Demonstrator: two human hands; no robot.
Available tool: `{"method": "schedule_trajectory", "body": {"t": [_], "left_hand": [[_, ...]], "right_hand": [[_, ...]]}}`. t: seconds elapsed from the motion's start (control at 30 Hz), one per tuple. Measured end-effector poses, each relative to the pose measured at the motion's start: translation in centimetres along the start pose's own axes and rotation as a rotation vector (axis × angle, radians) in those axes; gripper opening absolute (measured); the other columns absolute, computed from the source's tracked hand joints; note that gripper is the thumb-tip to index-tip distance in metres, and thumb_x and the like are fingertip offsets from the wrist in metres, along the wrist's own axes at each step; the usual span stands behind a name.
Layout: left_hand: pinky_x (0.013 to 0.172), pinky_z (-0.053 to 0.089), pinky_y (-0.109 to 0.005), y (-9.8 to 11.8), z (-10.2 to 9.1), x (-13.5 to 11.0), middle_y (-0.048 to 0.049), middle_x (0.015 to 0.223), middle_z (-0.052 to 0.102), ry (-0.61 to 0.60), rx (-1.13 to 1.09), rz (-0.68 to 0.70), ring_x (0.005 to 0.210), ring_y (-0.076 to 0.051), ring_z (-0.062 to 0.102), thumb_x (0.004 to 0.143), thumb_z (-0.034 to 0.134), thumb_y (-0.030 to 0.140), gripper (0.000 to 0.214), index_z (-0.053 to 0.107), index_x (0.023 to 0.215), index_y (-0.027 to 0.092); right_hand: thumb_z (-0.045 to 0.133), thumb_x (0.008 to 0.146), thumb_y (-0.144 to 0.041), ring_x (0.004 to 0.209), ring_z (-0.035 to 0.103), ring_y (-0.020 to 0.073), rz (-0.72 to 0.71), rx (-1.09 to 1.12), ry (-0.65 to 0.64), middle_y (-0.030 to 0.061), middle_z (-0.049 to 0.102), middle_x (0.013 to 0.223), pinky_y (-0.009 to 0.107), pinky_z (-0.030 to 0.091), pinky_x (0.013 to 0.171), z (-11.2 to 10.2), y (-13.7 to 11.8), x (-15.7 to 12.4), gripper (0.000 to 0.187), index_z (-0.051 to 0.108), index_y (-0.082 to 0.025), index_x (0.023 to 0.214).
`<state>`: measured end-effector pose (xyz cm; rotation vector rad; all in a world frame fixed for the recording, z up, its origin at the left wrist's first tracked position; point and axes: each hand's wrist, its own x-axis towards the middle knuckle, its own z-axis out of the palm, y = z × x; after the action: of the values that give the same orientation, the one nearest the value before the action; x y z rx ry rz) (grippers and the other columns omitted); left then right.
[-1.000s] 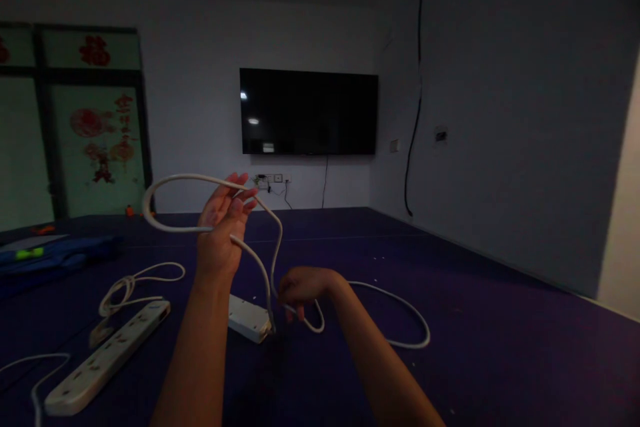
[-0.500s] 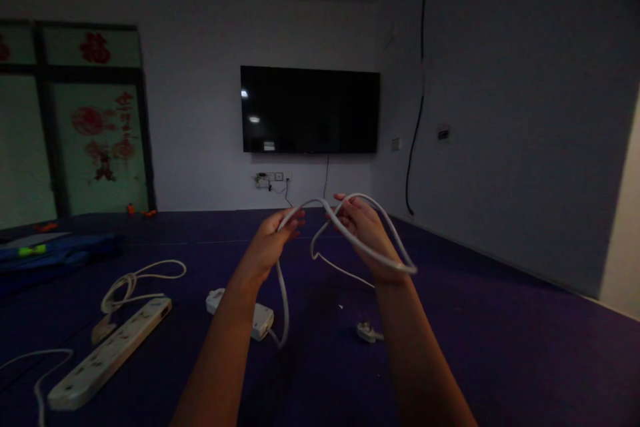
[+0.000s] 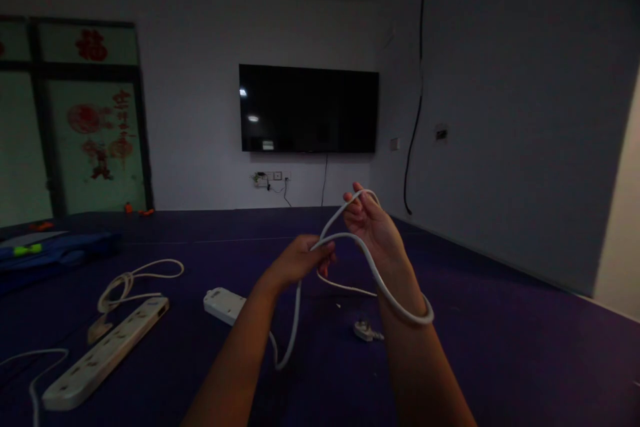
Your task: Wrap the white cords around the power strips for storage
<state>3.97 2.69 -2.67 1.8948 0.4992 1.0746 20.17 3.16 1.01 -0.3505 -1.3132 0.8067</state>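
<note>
Cord [image 3: 373, 267] arcs at five o'clock, fingers of left hand [image 3: 299, 259] closed on it at six and those of right hand [image 3: 376, 228] at four, seemingly to hold its loop open, while half-hidden strip [image 3: 225, 304] lies at seven.

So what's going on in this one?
Someone has a white cable in both hands: the left hand pinches it, while the right hand holds up a loop that drapes across the right forearm. A partly hidden power strip and a plug lie on the purple surface; another power strip lies to the left.
</note>
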Motion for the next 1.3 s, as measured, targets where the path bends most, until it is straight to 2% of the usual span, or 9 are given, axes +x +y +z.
{"method": "schedule_trajectory", "body": {"t": [0.17,0.33,0.5,0.63,0.77,0.87,1.07,1.2,1.3], "left_hand": [[0.045,0.036,-0.021,0.3,0.2,0.6,0.0100,0.041,0.032,0.345,-0.189,0.085,0.037,-0.006,0.032,0.068,0.064,0.055,0.039,0.054,0.062,0.017],[0.042,0.034,-0.020,0.7,-0.1,0.8,0.0104,0.043,0.031,0.541,-0.291,0.170,0.036,-0.004,0.030,0.069,0.064,0.054,0.039,0.051,0.063,0.018],[0.044,0.038,-0.019,0.8,-1.7,0.7,0.0115,0.042,0.034,0.760,-0.501,0.267,0.033,-0.003,0.029,0.068,0.069,0.047,0.034,0.053,0.066,0.017],[0.051,0.043,-0.019,1.0,-4.5,-0.2,0.0116,0.045,0.038,0.888,-0.582,0.355,0.035,-0.002,0.035,0.071,0.069,0.038,0.028,0.053,0.068,0.016],[0.057,0.046,-0.021,1.0,-6.7,-1.0,0.0111,0.046,0.044,0.968,-0.594,0.353,0.037,-0.002,0.040,0.071,0.070,0.034,0.026,0.051,0.068,0.017],[0.061,0.048,-0.023,0.9,-7.1,-0.9,0.0095,0.049,0.049,0.982,-0.603,0.355,0.042,-0.004,0.047,0.069,0.071,0.033,0.028,0.048,0.066,0.017],[0.061,0.048,-0.022,0.7,-5.3,-0.1,0.0061,0.057,0.058,0.868,-0.555,0.322,0.050,-0.007,0.056,0.062,0.075,0.034,0.030,0.052,0.072,0.017],[0.046,0.042,-0.018,0.6,-4.2,0.3,0.0050,0.060,0.061,0.807,-0.504,0.275,0.049,-0.010,0.059,0.062,0.073,0.041,0.039,0.052,0.086,0.019],[0.048,0.043,-0.019,0.8,-3.8,0.4,0.0044,0.059,0.061,0.758,-0.502,0.311,0.052,-0.012,0.060,0.064,0.072,0.044,0.042,0.052,0.091,0.018]], "right_hand": [[0.059,0.076,-0.037,0.071,0.057,0.0117,0.084,-0.042,-0.031,0.0047,0.064,0.099,0.025,0.046,0.062,0.7,1.4,-0.2,0.035,0.057,-0.022,0.107],[0.059,0.076,-0.045,0.071,0.056,0.0137,0.271,-0.343,-0.394,0.0022,0.063,0.079,0.026,0.043,0.066,2.0,5.2,-0.5,0.029,0.063,-0.017,0.082],[0.037,0.087,-0.054,0.063,0.052,0.0126,0.452,-0.489,-0.656,-0.0001,0.058,0.063,0.026,0.042,0.063,3.2,8.7,-1.3,0.047,0.058,-0.017,0.065],[0.055,0.080,-0.041,0.059,0.054,0.0121,0.555,-0.560,-0.847,-0.0006,0.060,0.060,0.025,0.042,0.061,2.7,10.3,-2.0,0.031,0.060,-0.015,0.063],[0.053,0.081,-0.036,0.051,0.049,0.0104,0.497,-0.579,-0.722,-0.0018,0.054,0.050,0.023,0.037,0.055,2.2,10.9,-1.9,0.030,0.056,-0.015,0.060],[0.045,0.086,-0.043,0.051,0.044,0.0088,0.430,-0.549,-0.621,-0.0046,0.048,0.051,0.022,0.035,0.054,2.5,10.3,-1.5,0.033,0.055,-0.016,0.070],[0.055,0.076,-0.056,0.053,0.037,0.0081,0.319,-0.238,-0.624,-0.0053,0.042,0.057,0.023,0.032,0.054,4.7,7.5,-1.7,0.041,0.059,-0.015,0.075],[0.064,0.071,-0.052,0.055,0.040,0.0078,0.215,-0.040,-0.461,-0.0044,0.046,0.058,0.022,0.032,0.055,6.3,7.0,-1.8,0.036,0.057,-0.017,0.068],[0.068,0.068,-0.048,0.056,0.043,0.0083,0.160,0.092,-0.342,-0.0033,0.050,0.059,0.022,0.034,0.057,7.1,7.0,-1.8,0.032,0.059,-0.017,0.069]]}}
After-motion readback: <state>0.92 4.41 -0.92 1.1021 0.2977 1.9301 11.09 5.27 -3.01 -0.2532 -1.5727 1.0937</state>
